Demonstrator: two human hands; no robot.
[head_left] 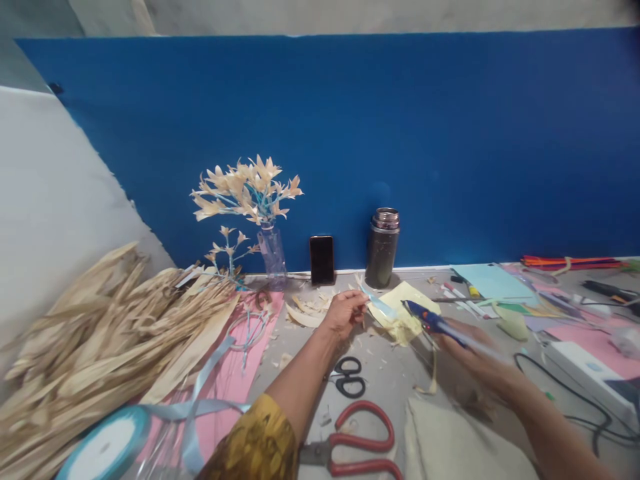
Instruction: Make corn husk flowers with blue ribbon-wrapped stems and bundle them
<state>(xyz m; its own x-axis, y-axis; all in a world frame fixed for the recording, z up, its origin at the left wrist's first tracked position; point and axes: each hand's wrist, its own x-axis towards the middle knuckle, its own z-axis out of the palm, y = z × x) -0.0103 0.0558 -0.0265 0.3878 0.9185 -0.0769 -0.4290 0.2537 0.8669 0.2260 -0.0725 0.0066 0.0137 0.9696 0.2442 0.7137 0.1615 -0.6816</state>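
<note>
Two hands are at work over the littered table, held apart from each other. The left hand has its fingertips pinched on a light blue ribbon strip, which reaches toward the right hand, closed around a blue glue gun. Strip and nozzle both sit over a pale yellow paper sheet.

Plenty crowds them. Black-handled scissors lie just beside the left forearm, with red-handled shears nearer the table's front. A folded beige cloth fills the space between the forearms. Over to the left, dried husks are heaped beside a pink sheet; loops of ribbon trail across it near a ribbon spool.

Along the blue backdrop stand a clear bottle bearing pale husk flowers, a smartphone propped upright, and a dark, lidless flask. On the right, a black cable curls past a white box, near light blue paper.
</note>
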